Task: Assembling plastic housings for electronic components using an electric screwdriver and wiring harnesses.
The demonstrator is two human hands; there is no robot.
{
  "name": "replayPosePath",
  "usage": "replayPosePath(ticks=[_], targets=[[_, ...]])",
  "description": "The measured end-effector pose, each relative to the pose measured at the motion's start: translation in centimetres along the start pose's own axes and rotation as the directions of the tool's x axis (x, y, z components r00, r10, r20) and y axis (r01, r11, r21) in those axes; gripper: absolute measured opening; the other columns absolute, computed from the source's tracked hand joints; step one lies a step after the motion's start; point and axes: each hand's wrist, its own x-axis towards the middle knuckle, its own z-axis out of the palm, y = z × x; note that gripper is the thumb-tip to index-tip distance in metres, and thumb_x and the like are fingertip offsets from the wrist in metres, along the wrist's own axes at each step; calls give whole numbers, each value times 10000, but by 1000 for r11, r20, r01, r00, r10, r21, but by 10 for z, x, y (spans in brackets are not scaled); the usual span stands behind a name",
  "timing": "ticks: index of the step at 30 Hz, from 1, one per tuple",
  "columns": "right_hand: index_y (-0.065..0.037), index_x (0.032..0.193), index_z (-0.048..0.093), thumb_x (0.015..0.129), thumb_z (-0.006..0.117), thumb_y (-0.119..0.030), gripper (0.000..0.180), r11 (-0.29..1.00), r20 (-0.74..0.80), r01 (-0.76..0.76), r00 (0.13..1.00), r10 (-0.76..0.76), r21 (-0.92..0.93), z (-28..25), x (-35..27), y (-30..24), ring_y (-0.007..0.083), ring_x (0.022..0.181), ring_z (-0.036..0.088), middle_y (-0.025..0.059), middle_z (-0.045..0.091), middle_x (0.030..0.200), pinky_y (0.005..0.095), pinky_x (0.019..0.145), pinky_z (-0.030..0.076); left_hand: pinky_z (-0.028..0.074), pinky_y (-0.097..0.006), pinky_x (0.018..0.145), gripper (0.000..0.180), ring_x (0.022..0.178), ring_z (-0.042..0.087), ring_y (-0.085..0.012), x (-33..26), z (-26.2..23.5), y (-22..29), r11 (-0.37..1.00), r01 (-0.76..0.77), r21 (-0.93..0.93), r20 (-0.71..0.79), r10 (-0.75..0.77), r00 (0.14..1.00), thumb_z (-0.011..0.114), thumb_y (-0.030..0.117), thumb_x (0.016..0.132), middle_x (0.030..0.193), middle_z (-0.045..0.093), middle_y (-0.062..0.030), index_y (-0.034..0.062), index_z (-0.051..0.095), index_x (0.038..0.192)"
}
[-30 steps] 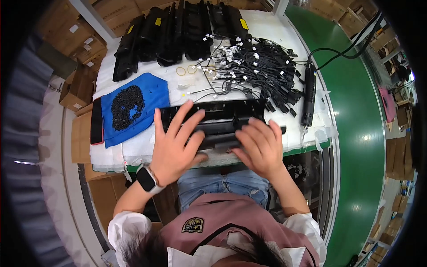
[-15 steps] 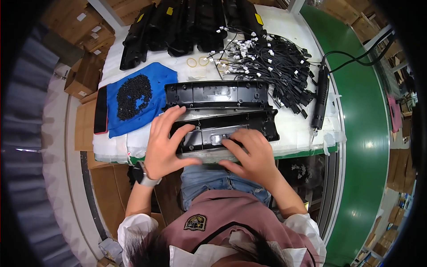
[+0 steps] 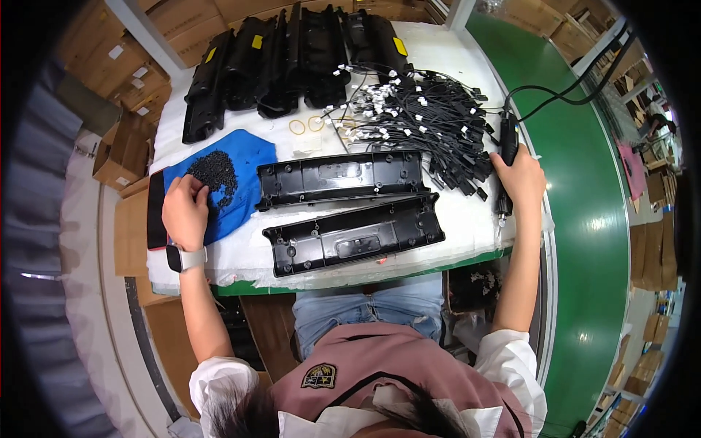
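My left hand (image 3: 185, 210) reaches to the near edge of a heap of tiny black parts that look like screws (image 3: 219, 173). Its fingertips are pinched together; whatever is between them is too small to make out. Under the heap lies a blue cloth (image 3: 253, 151). At the right edge of the table, my right hand (image 3: 523, 177) is closed round a black electric screwdriver (image 3: 507, 136), its tip pointing toward me. Between my hands two long black plastic shells (image 3: 339, 177) (image 3: 355, 238) lie hollow side up, the nearer one slightly tilted.
Behind the shells lies a tangle of black cables with white connectors (image 3: 416, 109). More black shells (image 3: 266, 62) are stacked at the back, some with yellow labels. Yellow rubber bands (image 3: 296, 127) and a dark phone-like slab (image 3: 156, 212) rest on the white table cover (image 3: 234, 266).
Both hands have left the nearer shell. My left hand moved left to the black heap, and my right hand moved right and took hold of the screwdriver.
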Motion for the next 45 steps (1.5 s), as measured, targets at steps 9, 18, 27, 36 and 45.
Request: replayPosePath(ticks=[9,18,27,36,45], targets=[[34,1015,646,746,693,-231,381,502,6,-11,1000,11,865,-3,9,33,133,557,532,52,594,692,265,540,433,440,-332,573,152,605,580,-249,6,-7,5,996,-55,-69,-128,46,991,679,125,882,747,609,-136,-26,688,878],[17,1340,354,789,672,-170,663,-741,-329,-100,851,-410,665,-114,-64,-39,174,605,532,71,518,762,328,668,450,487,-258,637,123,684,623,-152,-27,-35,137,405,83,-910,248,374,894,643,86,876,791,674,-79,-3,719,839],[-95,1276,411,927,637,-412,523,-899,-630,-69,691,-355,432,-100,-88,-59,143,528,584,5,585,730,324,628,495,501,-265,638,73,708,655,-182,-37,-46,186,244,101,-964,235,617,751,737,34,787,806,692,-81,12,734,856],[-111,1163,427,929,621,-445,451,-894,-562,-117,741,-368,432,-90,-95,-63,146,507,553,9,568,698,325,594,479,498,-270,630,79,693,652,-176,-37,-36,190,329,135,-935,317,598,736,760,45,765,782,691,-84,11,738,834],[-108,1197,422,945,589,-441,449,-919,-504,-157,796,-335,362,-87,-98,-59,146,533,551,15,550,727,331,627,467,484,-261,666,179,708,618,-132,-26,-26,188,211,249,-945,322,726,608,798,52,718,832,687,-55,24,735,884]])
